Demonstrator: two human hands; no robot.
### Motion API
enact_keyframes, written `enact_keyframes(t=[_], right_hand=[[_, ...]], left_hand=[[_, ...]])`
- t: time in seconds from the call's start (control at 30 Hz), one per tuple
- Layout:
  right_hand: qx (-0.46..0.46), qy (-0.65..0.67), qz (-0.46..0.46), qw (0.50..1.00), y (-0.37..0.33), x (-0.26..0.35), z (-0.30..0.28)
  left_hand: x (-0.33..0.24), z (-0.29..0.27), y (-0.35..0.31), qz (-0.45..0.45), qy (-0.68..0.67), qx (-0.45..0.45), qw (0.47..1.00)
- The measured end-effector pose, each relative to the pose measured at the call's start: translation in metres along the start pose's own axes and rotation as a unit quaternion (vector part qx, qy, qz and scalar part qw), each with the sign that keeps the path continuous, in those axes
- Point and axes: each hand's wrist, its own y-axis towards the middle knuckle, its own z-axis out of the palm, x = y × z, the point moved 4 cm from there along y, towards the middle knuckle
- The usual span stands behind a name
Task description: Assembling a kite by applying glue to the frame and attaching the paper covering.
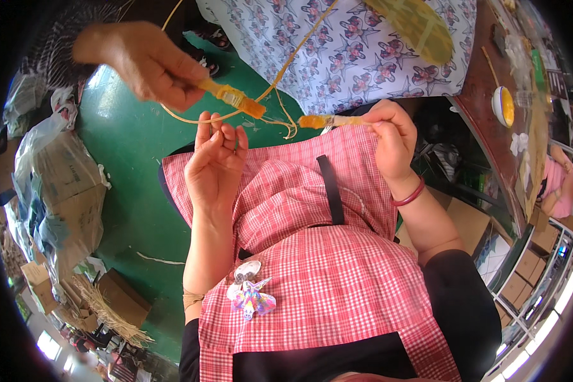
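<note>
My right hand pinches the pale end of a slim orange-tipped piece, which points left above my lap. My left hand is raised palm up, its fingers loosely curled and apart, with nothing visibly held. A thin yellowish strand loops by its fingertips; whether it touches them I cannot tell. Another person's hand comes in from the upper left and grips a second yellow-orange piece, partly wrapped in something clear. Loose ends of fine strand hang between the two pieces.
A red checked apron covers my front and lap. Ahead is a patterned cloth with a yellow translucent item. On the right, a reddish-brown table holds a yellow-lined bowl. Plastic-covered boxes stand left.
</note>
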Motion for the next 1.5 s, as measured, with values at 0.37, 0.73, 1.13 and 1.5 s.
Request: enact_keyframes(t=[0.37, 0.73, 1.13, 1.5], right_hand=[[0.025, 0.016, 0.065, 0.997, 0.002, -0.001, 0.012], [0.03, -0.058, 0.041, 0.997, 0.003, 0.003, -0.014], [-0.44, -0.403, -0.125, 0.792, -0.008, 0.132, -0.302], [-0.372, -0.698, -0.104, 0.603, -0.013, 0.084, -0.332]], left_hand=[[-0.001, -0.007, -0.001, -0.021, -0.012, -0.013, 1.0], [0.003, -0.008, 0.009, -0.047, 0.02, 0.038, 0.998], [-0.002, -0.008, 0.009, -0.032, 0.025, 0.014, 0.999], [-0.004, -0.004, -0.002, 0.011, 0.029, -0.044, 0.999]])
